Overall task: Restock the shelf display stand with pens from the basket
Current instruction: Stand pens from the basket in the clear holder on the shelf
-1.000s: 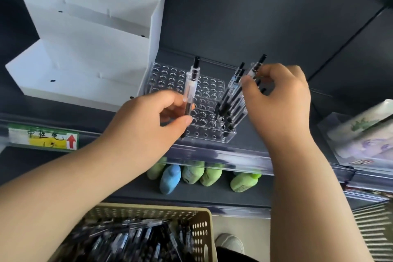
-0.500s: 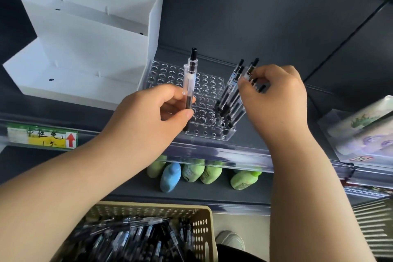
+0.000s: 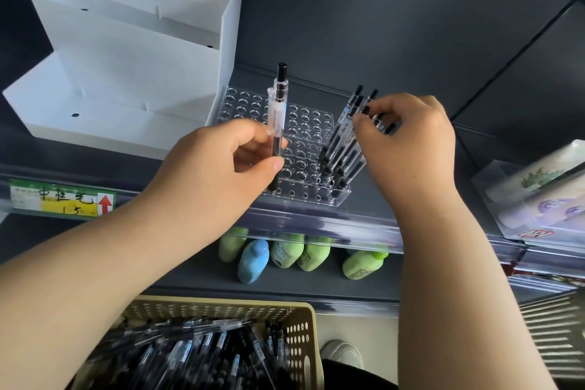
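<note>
Clear plastic forms the display stand [image 3: 304, 123], a block with rows of holes on the dark shelf; only its right columns are filled. The left hand [image 3: 218, 174] pinches one transparent pen [image 3: 278, 111] at the middle, between thumb and curled fingers, with the clicker up and the long axis almost upright. Its lower end comes out under the thumb at the near left corner of the stand; I cannot tell if it already sits in a hole. Free holes lie directly below and farther right, so I judge this hand the nearer one for inserting. The right hand [image 3: 411, 149] closes its fingertips on the tops of the standing pens [image 3: 342, 149], which lean right. More pens lie in the beige basket [image 3: 304, 342], near.
</note>
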Demonstrator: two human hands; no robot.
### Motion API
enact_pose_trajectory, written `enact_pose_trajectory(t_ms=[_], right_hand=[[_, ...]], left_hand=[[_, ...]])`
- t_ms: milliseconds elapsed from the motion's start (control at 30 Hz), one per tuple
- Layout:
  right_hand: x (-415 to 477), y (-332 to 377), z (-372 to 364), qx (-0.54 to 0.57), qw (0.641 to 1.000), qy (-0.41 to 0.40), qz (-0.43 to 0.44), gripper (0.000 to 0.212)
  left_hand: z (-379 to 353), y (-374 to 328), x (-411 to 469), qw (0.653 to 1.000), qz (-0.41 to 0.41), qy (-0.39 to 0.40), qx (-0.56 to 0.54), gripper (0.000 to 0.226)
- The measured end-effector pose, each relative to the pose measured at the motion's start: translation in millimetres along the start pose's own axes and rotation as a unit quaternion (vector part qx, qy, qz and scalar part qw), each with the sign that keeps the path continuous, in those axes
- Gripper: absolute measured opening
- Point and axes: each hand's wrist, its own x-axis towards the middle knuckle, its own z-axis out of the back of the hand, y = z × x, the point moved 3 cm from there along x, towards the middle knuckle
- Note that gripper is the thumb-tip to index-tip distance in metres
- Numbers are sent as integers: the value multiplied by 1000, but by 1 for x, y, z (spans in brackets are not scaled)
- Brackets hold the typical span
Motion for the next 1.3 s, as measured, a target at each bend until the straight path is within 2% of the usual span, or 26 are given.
enact_pose_trajectory(t_ms=[267, 467, 700, 867, 1300], right_hand=[[0, 6, 2, 2, 1000, 10, -1, 3], [2, 1, -1, -16, 1000, 0, 0, 15], [3, 0, 2, -57, 998, -23, 17, 17], [3, 5, 1, -61, 998, 4, 34, 23], [6, 9, 8, -110, 991, 30, 74, 19]], left_hand=[[2, 2, 0, 1000, -1, -1, 6, 15], [2, 1, 0, 1000, -5, 1, 15, 15], [1, 2, -1, 999, -5, -1, 35, 13], [1, 2, -1, 999, -5, -2, 38, 13], [-2, 2, -2, 999, 1, 0, 52, 13]])
